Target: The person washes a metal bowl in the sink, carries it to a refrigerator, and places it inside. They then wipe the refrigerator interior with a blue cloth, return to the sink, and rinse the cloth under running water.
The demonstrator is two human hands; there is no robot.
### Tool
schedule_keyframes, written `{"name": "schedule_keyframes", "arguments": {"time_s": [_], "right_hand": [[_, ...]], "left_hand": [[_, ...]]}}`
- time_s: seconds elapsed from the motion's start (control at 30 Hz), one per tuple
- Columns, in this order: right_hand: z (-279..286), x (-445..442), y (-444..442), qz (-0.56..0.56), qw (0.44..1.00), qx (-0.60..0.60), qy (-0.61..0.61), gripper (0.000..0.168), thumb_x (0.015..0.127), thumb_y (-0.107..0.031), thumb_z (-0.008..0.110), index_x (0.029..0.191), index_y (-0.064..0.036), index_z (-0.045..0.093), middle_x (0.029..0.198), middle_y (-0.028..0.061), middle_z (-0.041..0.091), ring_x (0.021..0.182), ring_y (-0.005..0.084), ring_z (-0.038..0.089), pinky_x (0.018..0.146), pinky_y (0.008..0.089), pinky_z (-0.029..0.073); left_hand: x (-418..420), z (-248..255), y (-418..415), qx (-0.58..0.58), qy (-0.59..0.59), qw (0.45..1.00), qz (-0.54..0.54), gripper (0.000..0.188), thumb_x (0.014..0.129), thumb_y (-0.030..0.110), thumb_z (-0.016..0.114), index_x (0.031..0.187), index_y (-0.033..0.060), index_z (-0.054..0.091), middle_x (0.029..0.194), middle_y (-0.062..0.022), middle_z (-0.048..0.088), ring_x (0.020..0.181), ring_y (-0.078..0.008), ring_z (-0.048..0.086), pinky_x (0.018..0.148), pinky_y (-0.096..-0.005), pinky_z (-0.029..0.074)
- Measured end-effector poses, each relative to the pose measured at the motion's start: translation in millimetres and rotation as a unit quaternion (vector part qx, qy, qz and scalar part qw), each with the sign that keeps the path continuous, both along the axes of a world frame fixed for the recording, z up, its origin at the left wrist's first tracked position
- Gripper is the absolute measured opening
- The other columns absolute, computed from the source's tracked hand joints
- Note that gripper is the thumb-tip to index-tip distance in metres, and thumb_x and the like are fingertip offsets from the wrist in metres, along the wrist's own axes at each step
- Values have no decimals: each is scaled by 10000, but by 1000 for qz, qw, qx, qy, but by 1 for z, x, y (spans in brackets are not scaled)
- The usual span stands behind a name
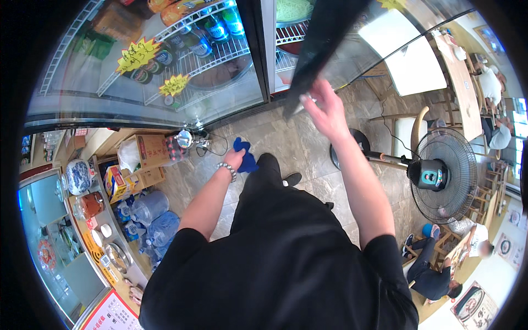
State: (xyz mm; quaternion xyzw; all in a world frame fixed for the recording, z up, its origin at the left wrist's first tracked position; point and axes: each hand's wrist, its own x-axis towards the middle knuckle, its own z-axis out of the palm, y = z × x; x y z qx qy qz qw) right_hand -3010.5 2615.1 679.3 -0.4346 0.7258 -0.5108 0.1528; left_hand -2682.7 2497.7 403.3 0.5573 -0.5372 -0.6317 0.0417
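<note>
A crumpled dark blue cloth (246, 159) is in my left hand (234, 159), which hangs low over the floor with a beaded bracelet at its wrist. My right hand (326, 109) is raised at the dark-framed edge of an open glass refrigerator door (315, 49), its thumb and fingers closed around that edge. Something small and pale shows by the thumb, too blurred to name. Past the open door, wire shelves (284, 35) carry a bowl of pale green shreds (293, 10). Behind the other glass door (231, 97) stand bottles (198, 43) and cans.
At right a black pedestal fan (443, 175) stands on its round base (350, 148), near a chair (406, 134) and tables with seated people. Cartons (152, 150), bottled drinks (177, 148) and large water jugs (150, 206) crowd the left, beside a counter (119, 231) with jars.
</note>
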Motion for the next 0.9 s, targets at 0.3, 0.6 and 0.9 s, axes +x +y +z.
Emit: {"name": "schedule_keyframes", "arguments": {"time_s": [0.3,0.6,0.9], "right_hand": [[-54,11,203,-263,945,161,108,370,787,-79,743,1113,23,601,1123,147,614,1082,228,587,963,357,449],[-97,1,254,-464,881,73,-60,573,782,-198,780,1237,-11,487,1215,140,540,1141,258,526,998,399,419],[-194,-20,269,-447,879,154,-69,804,801,-504,724,1343,-35,357,1303,183,488,1232,311,461,1054,451,352]], "left_hand": [[-182,-68,3,159,39,980,117,434,913,255,624,1244,-12,539,1209,-169,601,1081,-286,581,913,-447,473],[-351,-118,-54,106,-3,967,233,388,944,312,503,1167,1,568,1151,-141,633,968,-282,631,776,-422,530],[-446,-222,-136,-225,86,970,35,709,778,-23,635,1390,-54,279,1357,-248,437,1165,-312,532,986,-390,441]]}}
